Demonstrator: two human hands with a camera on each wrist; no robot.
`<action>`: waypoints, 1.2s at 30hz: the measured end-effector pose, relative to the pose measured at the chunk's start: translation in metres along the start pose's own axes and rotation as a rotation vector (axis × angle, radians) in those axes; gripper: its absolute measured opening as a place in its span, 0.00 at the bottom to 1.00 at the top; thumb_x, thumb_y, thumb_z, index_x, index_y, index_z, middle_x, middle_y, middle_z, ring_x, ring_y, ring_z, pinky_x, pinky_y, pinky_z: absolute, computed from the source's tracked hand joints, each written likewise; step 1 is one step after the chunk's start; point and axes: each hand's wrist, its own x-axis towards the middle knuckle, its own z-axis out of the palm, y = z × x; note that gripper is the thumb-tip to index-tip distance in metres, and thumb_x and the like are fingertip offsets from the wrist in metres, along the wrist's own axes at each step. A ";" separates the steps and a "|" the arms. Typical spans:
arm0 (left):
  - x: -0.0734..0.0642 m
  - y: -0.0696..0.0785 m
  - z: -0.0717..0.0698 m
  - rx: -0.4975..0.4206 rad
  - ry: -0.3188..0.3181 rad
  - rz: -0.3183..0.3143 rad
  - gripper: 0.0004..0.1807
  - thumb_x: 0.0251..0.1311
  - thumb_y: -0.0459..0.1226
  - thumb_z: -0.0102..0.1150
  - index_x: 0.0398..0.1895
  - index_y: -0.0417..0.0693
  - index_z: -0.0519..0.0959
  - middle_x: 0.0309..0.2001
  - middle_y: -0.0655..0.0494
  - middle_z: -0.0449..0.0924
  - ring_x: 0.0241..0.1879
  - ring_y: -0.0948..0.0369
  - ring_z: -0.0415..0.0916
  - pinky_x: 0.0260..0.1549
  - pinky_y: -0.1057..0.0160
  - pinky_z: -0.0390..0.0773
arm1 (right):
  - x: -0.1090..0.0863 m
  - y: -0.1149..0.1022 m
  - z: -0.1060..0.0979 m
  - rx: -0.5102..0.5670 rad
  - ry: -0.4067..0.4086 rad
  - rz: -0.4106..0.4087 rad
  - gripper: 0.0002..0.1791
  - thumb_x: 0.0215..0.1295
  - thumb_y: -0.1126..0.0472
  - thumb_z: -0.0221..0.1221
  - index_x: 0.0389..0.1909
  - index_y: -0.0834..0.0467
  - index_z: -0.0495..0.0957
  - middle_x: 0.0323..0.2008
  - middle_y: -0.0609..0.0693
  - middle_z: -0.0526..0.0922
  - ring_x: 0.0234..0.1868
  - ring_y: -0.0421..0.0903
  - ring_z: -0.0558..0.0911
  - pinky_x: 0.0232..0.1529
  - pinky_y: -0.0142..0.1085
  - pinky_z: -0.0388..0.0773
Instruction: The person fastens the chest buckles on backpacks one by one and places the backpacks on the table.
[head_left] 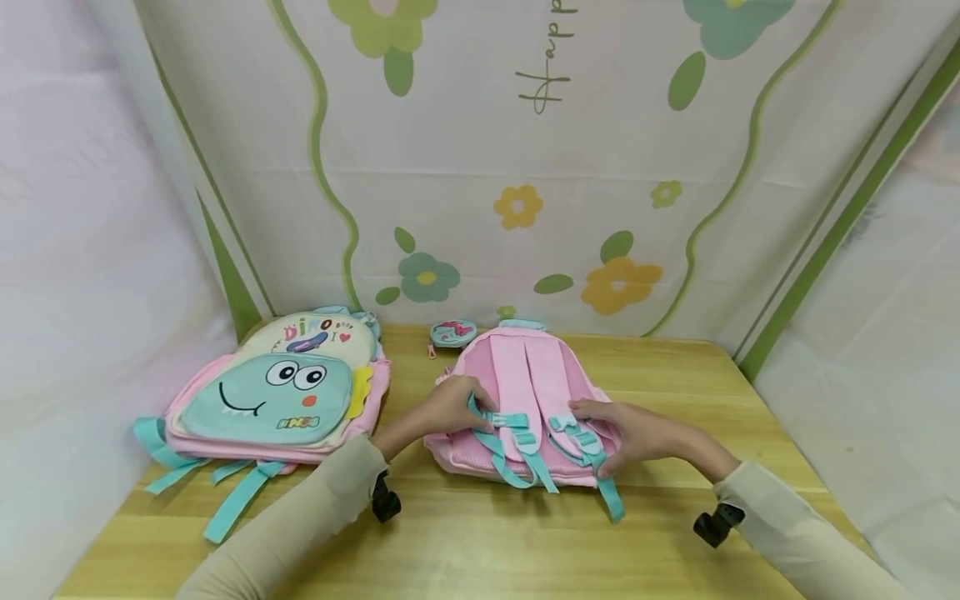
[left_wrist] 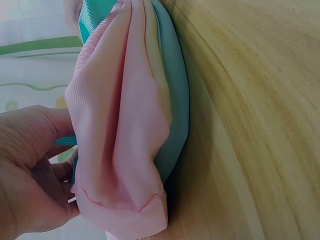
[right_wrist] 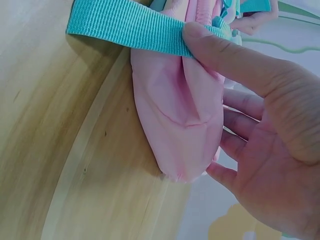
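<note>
A pink backpack [head_left: 546, 375] is flanked near the bench's back edge [head_left: 667, 343]: one teal strap [head_left: 514, 420] is pinched by the left hand [head_left: 456, 404], another strap [right_wrist: 125, 27] touched by the spread right hand [head_left: 637, 429].

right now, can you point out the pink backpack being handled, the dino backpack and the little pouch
Pink backpack [head_left: 516, 375], head view: on a shoulder strap.
Dino backpack [head_left: 277, 398], head view: on the teal front pocket.
Little pouch [head_left: 453, 333], head view: on its printed top.
</note>
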 end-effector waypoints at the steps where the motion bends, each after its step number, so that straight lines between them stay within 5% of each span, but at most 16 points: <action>1: 0.000 -0.001 0.000 -0.003 -0.002 -0.004 0.10 0.52 0.37 0.78 0.37 0.44 0.90 0.38 0.54 0.88 0.41 0.60 0.80 0.41 0.66 0.76 | 0.000 -0.001 0.000 0.004 0.000 -0.004 0.51 0.49 0.51 0.78 0.73 0.60 0.67 0.77 0.61 0.63 0.77 0.66 0.59 0.74 0.57 0.59; 10: 0.001 -0.007 0.001 -0.035 -0.028 0.000 0.08 0.58 0.37 0.74 0.39 0.45 0.90 0.37 0.56 0.86 0.40 0.60 0.79 0.40 0.68 0.75 | -0.002 -0.007 -0.001 0.017 -0.003 -0.025 0.51 0.52 0.51 0.77 0.74 0.63 0.64 0.77 0.61 0.62 0.78 0.65 0.58 0.76 0.37 0.57; 17: 0.004 -0.010 0.001 -0.072 -0.044 -0.022 0.08 0.58 0.38 0.73 0.39 0.46 0.90 0.37 0.57 0.86 0.38 0.64 0.75 0.39 0.69 0.75 | 0.002 -0.016 -0.002 0.029 0.003 -0.058 0.49 0.57 0.47 0.74 0.75 0.63 0.64 0.76 0.61 0.64 0.77 0.67 0.58 0.75 0.49 0.63; 25: 0.006 -0.007 -0.003 -0.102 -0.071 -0.056 0.09 0.57 0.36 0.74 0.40 0.45 0.89 0.39 0.56 0.88 0.38 0.63 0.76 0.39 0.68 0.75 | 0.010 -0.024 0.005 -0.002 0.077 -0.080 0.38 0.66 0.47 0.67 0.72 0.59 0.70 0.74 0.59 0.69 0.75 0.63 0.66 0.70 0.48 0.71; 28: 0.006 -0.007 -0.002 -0.107 -0.069 -0.069 0.09 0.55 0.36 0.75 0.39 0.44 0.89 0.37 0.55 0.88 0.37 0.63 0.76 0.38 0.69 0.75 | 0.015 -0.027 0.010 -0.039 0.141 -0.112 0.31 0.68 0.50 0.66 0.67 0.60 0.74 0.70 0.61 0.73 0.48 0.49 0.84 0.51 0.37 0.80; 31: 0.007 -0.007 -0.001 -0.107 -0.058 -0.077 0.09 0.54 0.35 0.77 0.38 0.45 0.89 0.36 0.56 0.88 0.36 0.62 0.76 0.37 0.68 0.75 | 0.021 -0.028 0.015 -0.054 0.200 -0.139 0.27 0.68 0.54 0.67 0.64 0.62 0.77 0.66 0.64 0.77 0.22 0.37 0.70 0.32 0.29 0.70; 33: 0.007 -0.007 -0.001 -0.106 -0.050 -0.080 0.09 0.53 0.35 0.77 0.37 0.45 0.89 0.35 0.56 0.88 0.36 0.62 0.76 0.36 0.68 0.75 | 0.023 -0.028 0.017 -0.063 0.225 -0.149 0.25 0.67 0.56 0.67 0.62 0.62 0.79 0.65 0.63 0.79 0.25 0.37 0.76 0.30 0.30 0.69; 36: 0.006 -0.005 0.000 -0.107 -0.040 -0.089 0.10 0.51 0.35 0.78 0.36 0.44 0.89 0.34 0.55 0.87 0.35 0.63 0.75 0.36 0.68 0.75 | 0.026 -0.029 0.020 -0.077 0.241 -0.140 0.24 0.67 0.57 0.67 0.62 0.60 0.80 0.64 0.60 0.80 0.50 0.50 0.87 0.44 0.38 0.82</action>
